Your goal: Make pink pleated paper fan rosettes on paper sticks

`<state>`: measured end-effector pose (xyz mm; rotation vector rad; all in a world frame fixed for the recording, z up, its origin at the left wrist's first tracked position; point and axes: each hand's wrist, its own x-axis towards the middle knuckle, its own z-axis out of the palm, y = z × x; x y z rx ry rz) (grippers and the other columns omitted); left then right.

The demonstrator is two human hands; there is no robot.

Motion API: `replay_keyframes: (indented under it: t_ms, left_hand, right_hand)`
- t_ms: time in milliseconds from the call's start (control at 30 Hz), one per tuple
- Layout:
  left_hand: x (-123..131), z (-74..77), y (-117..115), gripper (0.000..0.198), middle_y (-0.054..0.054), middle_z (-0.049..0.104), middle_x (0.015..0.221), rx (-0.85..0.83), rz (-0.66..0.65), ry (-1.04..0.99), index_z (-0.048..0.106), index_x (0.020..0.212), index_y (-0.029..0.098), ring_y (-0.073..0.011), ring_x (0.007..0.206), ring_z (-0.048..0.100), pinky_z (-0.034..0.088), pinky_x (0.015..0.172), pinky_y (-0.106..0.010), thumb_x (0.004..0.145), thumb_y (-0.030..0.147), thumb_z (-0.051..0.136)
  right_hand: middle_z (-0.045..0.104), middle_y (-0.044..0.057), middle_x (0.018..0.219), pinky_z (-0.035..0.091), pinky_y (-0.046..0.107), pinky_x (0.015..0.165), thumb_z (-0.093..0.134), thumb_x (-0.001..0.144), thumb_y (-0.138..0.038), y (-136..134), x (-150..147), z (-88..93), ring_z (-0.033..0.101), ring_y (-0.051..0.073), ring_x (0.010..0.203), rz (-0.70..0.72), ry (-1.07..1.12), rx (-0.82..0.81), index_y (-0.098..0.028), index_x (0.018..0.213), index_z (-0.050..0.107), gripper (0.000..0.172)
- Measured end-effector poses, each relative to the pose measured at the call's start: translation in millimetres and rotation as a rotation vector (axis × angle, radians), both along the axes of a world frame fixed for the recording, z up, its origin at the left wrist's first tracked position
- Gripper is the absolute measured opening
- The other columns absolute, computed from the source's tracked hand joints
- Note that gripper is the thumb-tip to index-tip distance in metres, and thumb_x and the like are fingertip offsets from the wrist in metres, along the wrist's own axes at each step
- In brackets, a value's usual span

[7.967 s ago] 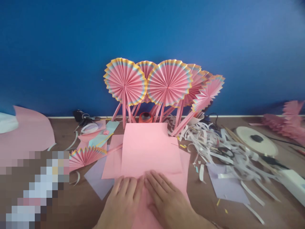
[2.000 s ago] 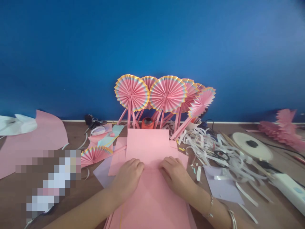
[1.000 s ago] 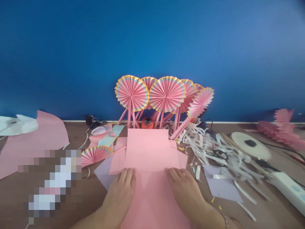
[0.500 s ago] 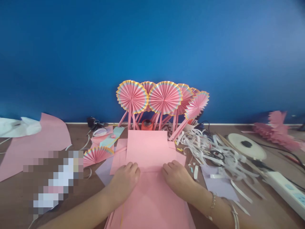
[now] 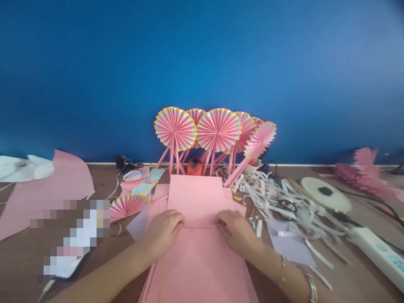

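A large pink paper sheet (image 5: 197, 261) lies in front of me on the brown table, its far part folded over into a flap (image 5: 195, 195). My left hand (image 5: 162, 231) curls its fingers on the fold line at the left. On the right end of the same crease, my right hand (image 5: 236, 231) does the same. Both hands pinch the pink paper along the fold. More pink sheets lie stacked under it.
Several round pink pleated fans on sticks (image 5: 214, 132) lean against the blue wall, with an orange spool (image 5: 195, 167) below. A half fan (image 5: 128, 205) lies left. White paper strips and scissors (image 5: 285, 204), a tape roll (image 5: 325, 195) and a power strip (image 5: 378, 252) lie right.
Over the last second both hands went from lying flat on the paper to curled fingers gripping the crease, and moved slightly closer together. The view drifted a little.
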<state>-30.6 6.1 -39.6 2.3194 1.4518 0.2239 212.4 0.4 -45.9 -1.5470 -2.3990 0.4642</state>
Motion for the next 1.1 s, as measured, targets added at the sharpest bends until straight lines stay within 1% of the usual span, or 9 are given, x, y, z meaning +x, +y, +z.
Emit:
replay_keyframes:
  t_ms: [100,267,467,600,733,800,867,933,1100]
  left_hand:
    - [0,-0.8,3,0.024,-0.004,0.062,0.090,0.000,0.012,-0.026,0.063,0.083,0.018,-0.0168,0.087,0.060,0.044,0.076,-0.029,0.091,0.014,0.040]
    - [4,-2.1,-2,0.025,-0.005,0.061,0.090,0.077,-0.035,0.122,0.064,0.088,0.017,-0.0202,0.091,0.056,0.044,0.079,-0.033,0.091,0.011,0.040]
    - [12,-8.9,-13,0.024,-0.006,0.060,0.089,0.301,-0.220,0.358,0.060,0.106,0.018,-0.0236,0.085,0.054,0.043,0.071,-0.036,0.087,0.008,0.048]
    - [19,-16.6,-20,0.028,-0.007,0.061,0.092,0.367,-0.297,0.403,0.057,0.112,0.012,-0.0224,0.085,0.054,0.043,0.072,-0.036,0.086,0.006,0.049]
    - [23,-24.3,-27,0.040,-0.008,0.062,0.093,0.373,-0.234,0.462,0.052,0.123,0.011,-0.0225,0.083,0.056,0.044,0.064,-0.034,0.084,0.005,0.050]
    - [22,-25.4,-29,0.045,-0.008,0.063,0.092,0.373,-0.198,0.489,0.050,0.127,0.013,-0.0227,0.083,0.057,0.045,0.063,-0.033,0.083,0.005,0.051]
    - [17,-24.4,-31,0.045,-0.008,0.064,0.090,0.362,-0.173,0.514,0.052,0.126,0.014,-0.0221,0.083,0.058,0.046,0.064,-0.032,0.082,0.003,0.051]
    - [11,-22.2,-31,0.045,-0.009,0.064,0.091,0.358,-0.172,0.529,0.055,0.123,0.012,-0.0213,0.083,0.058,0.048,0.065,-0.030,0.080,-0.001,0.050]
    - [7,-13.9,-25,0.039,-0.009,0.064,0.093,0.336,-0.187,0.520,0.059,0.112,0.011,-0.0221,0.084,0.060,0.049,0.065,-0.031,0.078,-0.003,0.049]
  right_hand:
    - [0.062,0.001,0.077,0.031,0.028,0.069,0.049,0.082,-0.004,2,-1,-2.0,0.056,0.016,0.076,-0.033,-0.016,0.007,-0.017,0.077,0.057,0.017]
    - [0.059,0.003,0.080,0.027,0.030,0.064,0.050,0.082,-0.007,0,-3,-6.2,0.051,0.018,0.073,0.021,-0.181,0.206,-0.018,0.073,0.058,0.016]
    - [0.058,0.004,0.079,0.024,0.033,0.062,0.056,0.071,0.001,-7,-15,-9.0,0.047,0.019,0.071,0.190,-0.328,0.380,-0.018,0.089,0.061,0.026]
    - [0.057,0.004,0.077,0.026,0.034,0.061,0.057,0.076,-0.004,-9,-23,-13.3,0.045,0.019,0.067,0.321,-0.360,0.482,-0.015,0.095,0.062,0.023]
    - [0.058,0.006,0.081,0.028,0.035,0.060,0.059,0.075,-0.006,-13,-23,-14.0,0.046,0.019,0.067,0.346,-0.400,0.486,-0.013,0.095,0.063,0.022]
    - [0.059,0.007,0.081,0.029,0.035,0.060,0.061,0.073,-0.006,-16,-21,-14.4,0.047,0.019,0.068,0.332,-0.414,0.469,-0.014,0.086,0.065,0.015]
    - [0.058,0.007,0.078,0.028,0.035,0.059,0.062,0.072,-0.005,-19,-18,-15.9,0.047,0.019,0.068,0.310,-0.427,0.457,-0.016,0.073,0.063,0.011]
    - [0.057,0.006,0.075,0.028,0.035,0.059,0.064,0.070,-0.004,-21,-15,-17.7,0.047,0.019,0.068,0.297,-0.435,0.465,-0.017,0.065,0.059,0.014]
    - [0.055,0.004,0.068,0.025,0.033,0.057,0.063,0.068,-0.001,-17,-15,-17.1,0.044,0.018,0.059,0.294,-0.428,0.534,-0.016,0.067,0.057,0.016]
